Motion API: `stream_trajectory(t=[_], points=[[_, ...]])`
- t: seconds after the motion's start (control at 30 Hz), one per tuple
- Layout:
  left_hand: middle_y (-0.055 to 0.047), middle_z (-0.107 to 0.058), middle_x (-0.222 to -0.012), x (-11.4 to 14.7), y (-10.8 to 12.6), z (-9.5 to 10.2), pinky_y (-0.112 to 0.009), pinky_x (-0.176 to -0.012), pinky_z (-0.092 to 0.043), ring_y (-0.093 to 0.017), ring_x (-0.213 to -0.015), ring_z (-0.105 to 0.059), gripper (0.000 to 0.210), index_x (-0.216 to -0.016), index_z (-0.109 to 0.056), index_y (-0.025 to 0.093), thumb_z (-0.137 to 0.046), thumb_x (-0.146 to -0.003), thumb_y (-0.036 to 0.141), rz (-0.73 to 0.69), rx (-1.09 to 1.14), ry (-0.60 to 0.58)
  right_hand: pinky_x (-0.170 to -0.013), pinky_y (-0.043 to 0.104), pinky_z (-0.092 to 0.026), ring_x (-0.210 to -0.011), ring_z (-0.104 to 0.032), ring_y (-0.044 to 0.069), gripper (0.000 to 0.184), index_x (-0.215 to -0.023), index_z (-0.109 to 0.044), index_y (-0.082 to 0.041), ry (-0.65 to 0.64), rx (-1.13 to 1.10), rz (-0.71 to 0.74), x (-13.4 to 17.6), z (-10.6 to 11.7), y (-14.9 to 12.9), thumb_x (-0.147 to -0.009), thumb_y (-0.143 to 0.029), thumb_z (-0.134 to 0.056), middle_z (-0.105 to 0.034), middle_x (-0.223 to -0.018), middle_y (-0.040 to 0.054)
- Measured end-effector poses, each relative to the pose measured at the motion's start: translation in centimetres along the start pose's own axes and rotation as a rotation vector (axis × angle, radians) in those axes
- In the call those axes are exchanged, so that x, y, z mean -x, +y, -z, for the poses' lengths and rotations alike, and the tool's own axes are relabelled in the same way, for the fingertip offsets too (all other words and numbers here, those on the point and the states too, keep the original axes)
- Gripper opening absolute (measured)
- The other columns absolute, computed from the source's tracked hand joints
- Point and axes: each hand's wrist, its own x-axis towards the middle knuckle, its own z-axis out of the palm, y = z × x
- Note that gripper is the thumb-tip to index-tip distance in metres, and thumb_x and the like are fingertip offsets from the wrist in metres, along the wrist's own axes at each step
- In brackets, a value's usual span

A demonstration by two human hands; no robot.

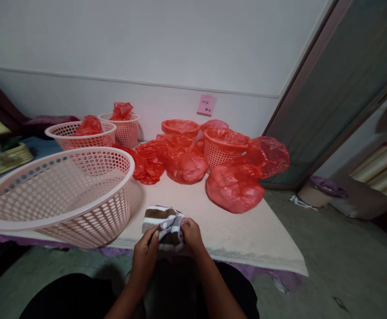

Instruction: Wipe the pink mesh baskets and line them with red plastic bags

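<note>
A striped cloth (pixel 160 213) in brown, white and grey, with a thin purple edge, is held up at the table's front edge. My left hand (pixel 146 250) pinches its near left side between thumb and fingers. On the right side, my right hand (pixel 191 232) grips the cloth near its purple edging. The cloth looks bunched between the two hands, and its far part lies toward the tabletop (pixel 263 239). Whether it is a sock or another small knitted piece, I cannot tell. Just left of my hands stands a large pink plastic basket (pixel 114 208) with holes in its wall.
Filled red plastic bags (pixel 235 188) sit on the table beyond my hands. Behind them stand red-lined baskets (pixel 222 153). Smaller pink baskets (pixel 80 141) with red bags are at the back left. A pink note (pixel 206 105) is on the wall. A lined bin (pixel 316 192) stands on the floor at right.
</note>
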Motion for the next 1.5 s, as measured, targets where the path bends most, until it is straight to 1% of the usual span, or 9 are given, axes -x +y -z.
stream_trajectory(t=[0.13,0.3,0.43,0.6,0.77,1.0,1.13,1.33,1.5], points=[[-0.008,-0.075,-0.11,0.4,0.5,-1.5,-0.037,-0.093,-0.053,-0.021,-0.103,-0.069,0.037,-0.112,-0.067,0.019,-0.039,-0.096,0.037,-0.034,0.03,-0.105,-0.042,0.024,-0.029,-0.043,-0.036,0.012,0.024,-0.076,-0.043,-0.024,-0.088,-0.14,-0.1,0.5,-0.5,-0.1,-0.069,-0.047,-0.044,-0.038,-0.051,-0.0084],[-0.011,-0.07,-0.121,1.7,-0.8,-3.0,-0.048,-0.103,-0.047,-0.026,-0.115,-0.063,0.034,-0.116,-0.065,0.019,-0.049,-0.089,0.032,-0.077,0.026,-0.16,-0.044,0.021,-0.03,-0.049,-0.04,0.01,0.03,-0.089,-0.051,-0.023,-0.129,-0.218,-0.072,1.1,0.1,-0.7,-0.072,-0.047,-0.051,-0.042,-0.059,-0.0079],[-0.013,-0.059,-0.137,2.3,-1.3,-3.3,-0.051,-0.111,-0.037,-0.029,-0.131,-0.05,0.057,-0.128,-0.057,0.019,-0.069,-0.072,0.028,-0.112,0.034,-0.176,-0.045,0.021,-0.028,-0.048,-0.038,0.009,0.036,-0.101,-0.055,-0.021,-0.199,-0.23,-0.049,1.1,0.1,-0.6,-0.074,-0.045,-0.054,-0.041,-0.058,-0.0086],[-0.017,-0.057,-0.132,1.4,-0.9,-3.2,-0.053,-0.109,-0.037,-0.031,-0.128,-0.051,0.06,-0.13,-0.05,0.015,-0.065,-0.073,0.029,-0.006,0.05,-0.09,-0.05,0.021,-0.029,-0.052,-0.038,0.009,0.041,-0.101,-0.064,-0.02,-0.267,-0.215,0.043,1.2,-0.5,-0.4,-0.062,-0.025,-0.057,-0.045,-0.06,-0.0079],[-0.013,-0.066,-0.115,-0.3,-0.7,-2.5,-0.049,-0.102,-0.042,-0.03,-0.113,-0.059,0.048,-0.116,-0.06,0.017,-0.065,-0.072,0.034,0.114,0.117,-0.059,-0.051,0.023,-0.033,-0.051,-0.044,0.012,0.041,-0.102,-0.068,-0.02,-0.344,-0.199,0.029,1.3,-0.9,-0.3,-0.063,-0.027,-0.054,-0.052,-0.058,-0.0054],[-0.003,-0.071,-0.074,-1.6,-1.1,-0.9,-0.036,-0.074,-0.05,-0.024,-0.075,-0.066,0.023,-0.082,-0.068,0.02,-0.062,-0.066,0.035,0.371,0.349,-0.005,-0.045,0.024,-0.033,-0.044,-0.043,0.014,0.044,-0.102,-0.061,-0.017,-0.157,-0.144,-0.044,0.1,-0.8,0.7,-0.061,-0.028,-0.048,-0.046,-0.047,-0.0076],[0.002,-0.065,-0.06,-1.8,-0.8,-0.1,-0.028,-0.052,-0.045,-0.018,-0.052,-0.06,0.034,-0.087,-0.062,0.018,-0.065,-0.063,0.042,0.548,0.562,0.052,-0.045,0.025,-0.036,-0.047,-0.045,0.014,0.041,-0.105,-0.058,-0.021,-0.068,-0.133,-0.013,-0.2,-0.3,0.4,-0.066,-0.032,-0.05,-0.049,-0.055,-0.0067],[0.002,-0.066,-0.062,-2.0,0.3,1.6,-0.027,-0.055,-0.047,-0.018,-0.058,-0.065,0.042,-0.086,-0.06,0.018,-0.075,-0.052,0.038,0.636,0.766,0.149,-0.053,0.028,-0.04,-0.062,-0.053,0.018,0.033,-0.088,-0.058,-0.021,0.034,-0.085,0.06,-0.2,0.3,-0.1,-0.08,-0.05,-0.044,-0.058,-0.07,0.001],[0.002,-0.067,-0.064,-2.0,0.3,2.3,-0.026,-0.053,-0.046,-0.019,-0.06,-0.065,0.042,-0.088,-0.06,0.018,-0.074,-0.052,0.035,0.628,0.788,0.164,-0.071,0.031,-0.043,-0.078,-0.054,0.02,0.024,-0.08,-0.059,-0.021,0.087,-0.005,0.136,-0.5,0.4,0.6,-0.075,-0.043,-0.054,-0.06,-0.076,0.0012]])
